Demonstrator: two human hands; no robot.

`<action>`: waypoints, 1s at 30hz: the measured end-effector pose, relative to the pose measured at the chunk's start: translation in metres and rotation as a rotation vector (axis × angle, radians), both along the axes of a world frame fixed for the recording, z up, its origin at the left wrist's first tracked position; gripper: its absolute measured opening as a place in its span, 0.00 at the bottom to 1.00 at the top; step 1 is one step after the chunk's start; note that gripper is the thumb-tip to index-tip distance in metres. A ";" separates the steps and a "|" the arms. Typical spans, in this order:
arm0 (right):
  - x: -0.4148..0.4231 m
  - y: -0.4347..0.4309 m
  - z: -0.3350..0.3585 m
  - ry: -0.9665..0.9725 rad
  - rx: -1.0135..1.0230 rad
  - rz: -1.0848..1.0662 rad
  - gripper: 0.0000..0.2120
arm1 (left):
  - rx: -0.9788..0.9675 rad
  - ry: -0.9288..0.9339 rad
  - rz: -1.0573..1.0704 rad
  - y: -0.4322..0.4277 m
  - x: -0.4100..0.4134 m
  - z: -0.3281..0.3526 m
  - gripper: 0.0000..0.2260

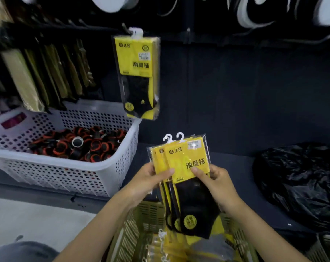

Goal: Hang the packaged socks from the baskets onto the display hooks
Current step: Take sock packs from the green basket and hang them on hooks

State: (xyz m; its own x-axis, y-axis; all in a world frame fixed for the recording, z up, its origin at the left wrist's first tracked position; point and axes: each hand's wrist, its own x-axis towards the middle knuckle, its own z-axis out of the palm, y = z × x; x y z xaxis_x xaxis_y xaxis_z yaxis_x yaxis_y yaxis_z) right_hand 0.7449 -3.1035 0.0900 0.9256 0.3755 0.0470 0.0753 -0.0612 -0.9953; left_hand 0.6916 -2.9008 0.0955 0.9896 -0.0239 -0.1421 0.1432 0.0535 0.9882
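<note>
I hold a small stack of yellow-and-black packaged socks (186, 178) upright in front of me, white hanger hooks at the top. My left hand (151, 183) grips the stack's left edge, thumb across the front. My right hand (215, 183) pinches the front pack from the right. One matching sock pack (136, 72) hangs by its white hanger from a display hook (125, 28) on the dark wall above. Below my hands stands a yellow basket (133, 229) with more yellow packs inside, partly hidden by my arms.
A white perforated basket (65, 173) filled with black-and-orange rolled items sits on the dark shelf at left. Gold packages (37, 78) hang behind it. A crumpled black plastic bag (302, 182) lies on the shelf at right. More hooks line the dark rail above.
</note>
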 end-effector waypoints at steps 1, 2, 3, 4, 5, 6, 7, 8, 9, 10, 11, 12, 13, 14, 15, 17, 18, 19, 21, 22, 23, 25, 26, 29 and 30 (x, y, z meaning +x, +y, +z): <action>0.001 0.003 0.009 0.007 0.030 0.001 0.09 | -0.012 -0.022 0.012 0.002 0.002 0.005 0.28; 0.002 0.007 0.018 0.017 0.058 0.009 0.09 | -0.026 -0.051 0.040 0.004 0.005 0.011 0.28; 0.004 0.012 0.027 0.020 0.075 0.012 0.10 | -0.030 -0.088 0.072 0.006 0.009 0.018 0.29; 0.007 0.017 0.036 0.010 0.083 0.005 0.11 | -0.022 -0.128 0.103 0.009 0.013 0.026 0.29; 0.010 0.023 0.045 -0.014 0.099 -0.013 0.12 | -0.006 -0.170 0.131 0.012 0.017 0.036 0.29; 0.014 0.030 0.056 -0.049 0.123 -0.037 0.12 | 0.015 -0.210 0.157 0.017 0.021 0.046 0.28; 0.017 0.036 0.067 -0.091 0.146 -0.064 0.12 | 0.038 -0.245 0.180 0.022 0.024 0.057 0.27; 0.022 0.043 0.078 -0.127 0.164 -0.087 0.11 | 0.060 -0.273 0.201 0.027 0.027 0.068 0.25; 0.026 0.051 0.088 -0.151 0.179 -0.100 0.10 | 0.082 -0.298 0.224 0.034 0.030 0.079 0.23; 0.029 0.058 0.097 -0.159 0.193 -0.101 0.10 | 0.101 -0.321 0.253 0.040 0.032 0.089 0.21; 0.031 0.066 0.105 -0.161 0.210 -0.099 0.09 | 0.117 -0.342 0.287 0.045 0.033 0.099 0.21; 0.034 0.074 0.113 -0.166 0.229 -0.095 0.10 | 0.130 -0.368 0.318 0.052 0.035 0.108 0.21; 0.036 0.081 0.119 -0.176 0.242 -0.088 0.10 | 0.136 -0.396 0.342 0.059 0.036 0.114 0.20; 0.038 0.088 0.124 -0.187 0.251 -0.075 0.11 | 0.132 -0.422 0.360 0.065 0.036 0.119 0.19; 0.040 0.095 0.129 -0.193 0.263 -0.058 0.12 | 0.125 -0.445 0.374 0.072 0.035 0.123 0.17; 0.045 0.108 0.138 -0.175 0.302 -0.039 0.12 | 0.114 -0.481 0.415 0.087 0.031 0.128 0.15; 0.049 0.114 0.143 -0.159 0.321 -0.040 0.10 | 0.108 -0.493 0.450 0.096 0.029 0.131 0.14; 0.052 0.121 0.147 -0.144 0.332 -0.048 0.09 | 0.108 -0.501 0.499 0.105 0.026 0.133 0.14; 0.060 0.132 0.158 -0.137 0.339 -0.070 0.08 | 0.129 -0.518 0.600 0.125 0.021 0.138 0.14; 0.064 0.138 0.163 -0.145 0.332 -0.075 0.07 | 0.142 -0.536 0.650 0.135 0.019 0.141 0.13; 0.067 0.144 0.168 -0.157 0.323 -0.079 0.07 | 0.158 -0.554 0.696 0.146 0.017 0.143 0.11; 0.075 0.156 0.176 -0.190 0.298 -0.089 0.06 | 0.206 -0.571 0.766 0.164 0.011 0.145 0.08; 0.078 0.162 0.180 -0.203 0.281 -0.087 0.05 | 0.230 -0.578 0.796 0.171 0.008 0.146 0.07; 0.089 0.180 0.185 -0.193 0.234 -0.083 0.03 | 0.249 -0.590 0.848 0.186 0.003 0.145 0.08; 0.093 0.186 0.186 -0.185 0.224 -0.099 0.04 | 0.243 -0.588 0.854 0.188 0.002 0.145 0.09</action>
State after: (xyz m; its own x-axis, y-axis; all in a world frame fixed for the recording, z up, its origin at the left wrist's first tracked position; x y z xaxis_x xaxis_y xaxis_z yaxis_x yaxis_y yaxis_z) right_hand 0.8378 -2.9174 0.2758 0.9253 0.2447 0.2897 0.2612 0.1426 -0.9547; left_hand 0.6937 -2.7131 0.2403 0.5798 0.6754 0.4557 -0.3516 -0.2971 0.8878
